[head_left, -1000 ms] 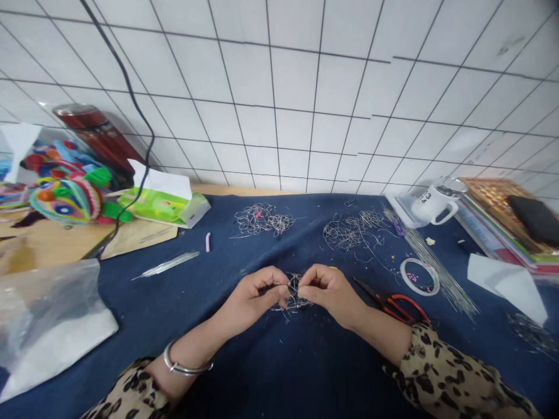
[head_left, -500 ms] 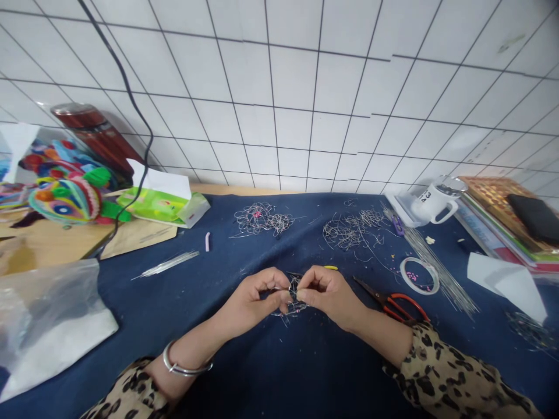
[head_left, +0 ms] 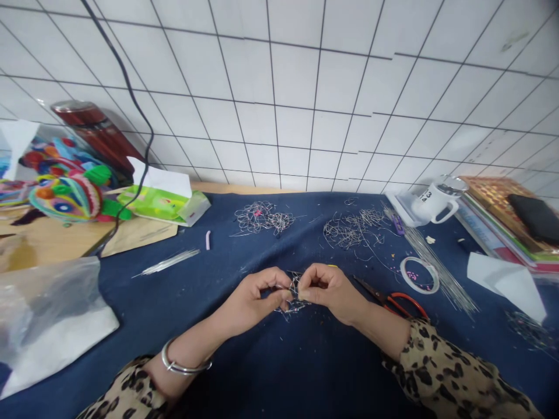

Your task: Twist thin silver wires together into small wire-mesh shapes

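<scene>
Between my two hands is a small tangle of thin silvery wire point(head_left: 292, 306), partly hidden by my fingers. My left hand point(head_left: 261, 295) pinches its left side with thumb and forefinger. From the right, my right hand point(head_left: 328, 291) grips the same wire between thumb and bent forefinger, the fingertips of both hands almost meeting. A bit of something yellow point(head_left: 333, 266) shows behind my right hand. Scissors with orange-red handles point(head_left: 404, 304) lie beside my right wrist, their dark blades pointing up and left.
Two loose wire heaps, one left point(head_left: 262, 219) and one right point(head_left: 351, 228), lie farther back on the dark blue cloth point(head_left: 244, 372). Straight wires point(head_left: 441, 270), a white ring dish point(head_left: 419, 275) with pink beads and a white mug point(head_left: 437, 201) stand right. A plastic bag point(head_left: 56, 326) lies left.
My right hand has tilted slightly and covers more of the yellow thing. Both hands keep their pinch on the wire, in nearly the same place.
</scene>
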Tool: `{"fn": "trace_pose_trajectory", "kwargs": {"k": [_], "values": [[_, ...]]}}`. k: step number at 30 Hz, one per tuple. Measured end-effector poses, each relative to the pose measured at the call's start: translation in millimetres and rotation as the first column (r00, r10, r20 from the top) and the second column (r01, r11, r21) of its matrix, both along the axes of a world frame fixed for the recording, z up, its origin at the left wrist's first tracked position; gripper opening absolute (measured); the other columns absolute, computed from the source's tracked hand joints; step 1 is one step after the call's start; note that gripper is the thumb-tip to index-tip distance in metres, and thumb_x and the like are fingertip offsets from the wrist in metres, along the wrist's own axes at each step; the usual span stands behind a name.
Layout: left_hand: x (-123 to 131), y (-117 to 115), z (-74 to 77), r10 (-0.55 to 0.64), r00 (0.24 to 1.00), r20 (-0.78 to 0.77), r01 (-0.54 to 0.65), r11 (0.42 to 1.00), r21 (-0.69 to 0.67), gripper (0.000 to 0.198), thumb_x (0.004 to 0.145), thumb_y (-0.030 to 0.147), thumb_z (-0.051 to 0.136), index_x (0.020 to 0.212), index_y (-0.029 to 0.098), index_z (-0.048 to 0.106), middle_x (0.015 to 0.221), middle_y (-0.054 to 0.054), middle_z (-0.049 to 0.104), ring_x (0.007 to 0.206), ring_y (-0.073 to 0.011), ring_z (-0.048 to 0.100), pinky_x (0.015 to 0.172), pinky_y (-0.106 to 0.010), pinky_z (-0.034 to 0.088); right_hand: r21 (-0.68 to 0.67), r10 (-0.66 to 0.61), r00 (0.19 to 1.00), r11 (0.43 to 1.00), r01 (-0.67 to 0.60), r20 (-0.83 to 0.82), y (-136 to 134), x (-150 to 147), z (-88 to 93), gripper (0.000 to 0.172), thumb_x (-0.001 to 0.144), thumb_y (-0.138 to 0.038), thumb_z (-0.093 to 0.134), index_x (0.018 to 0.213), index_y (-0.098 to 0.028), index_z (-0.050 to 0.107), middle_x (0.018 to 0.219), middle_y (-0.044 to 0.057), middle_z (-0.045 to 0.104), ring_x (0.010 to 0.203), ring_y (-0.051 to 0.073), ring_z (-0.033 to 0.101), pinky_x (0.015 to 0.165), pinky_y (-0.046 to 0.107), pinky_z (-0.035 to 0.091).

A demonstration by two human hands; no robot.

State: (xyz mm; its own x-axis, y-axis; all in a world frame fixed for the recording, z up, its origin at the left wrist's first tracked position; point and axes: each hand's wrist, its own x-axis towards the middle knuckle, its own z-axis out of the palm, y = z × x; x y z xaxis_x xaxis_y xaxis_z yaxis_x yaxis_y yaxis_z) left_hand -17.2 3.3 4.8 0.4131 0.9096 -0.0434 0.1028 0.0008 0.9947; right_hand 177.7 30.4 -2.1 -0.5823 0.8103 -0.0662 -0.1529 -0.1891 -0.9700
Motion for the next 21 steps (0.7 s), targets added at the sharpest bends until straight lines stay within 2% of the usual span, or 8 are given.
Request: {"fn": "trace_pose_trajectory", "kwargs": {"k": [14, 21], "values": [[-1.2, 2.1, -2.5, 0.032, 0.998, -0.056, -0.032, 0.999, 0.012, 0.012, 0.083, 0.023, 0.056, 0.080, 0.012, 0.058, 0.069, -0.003, 0.063, 0.066, -0.0126, 0.059, 0.066, -0.027, 0.048, 0.004, 0.000, 1.000, 1.000, 0.000, 0.022, 1.2, 1.7, -1.3, 0.012, 0.072, -0.019, 0.068, 0.076, -0.016, 0.057, 0.067, -0.004, 0.050, 0.060, 0.008, 0.043, 0.059, 0.022, 0.035], [-2.8, 2.4, -4.4, 0.026, 0.999, -0.031, -0.026, 1.000, 0.003, 0.012, 0.083, 0.025, 0.056, 0.083, 0.013, 0.059, 0.070, -0.002, 0.062, 0.066, -0.0121, 0.058, 0.066, -0.026, 0.047, -0.011, -0.056, 0.998, 0.998, 0.057, 0.037, 0.7, 0.6, -0.6, 0.009, 0.072, -0.016, 0.066, 0.075, -0.016, 0.057, 0.067, -0.004, 0.051, 0.060, 0.007, 0.044, 0.059, 0.022, 0.035]]}}
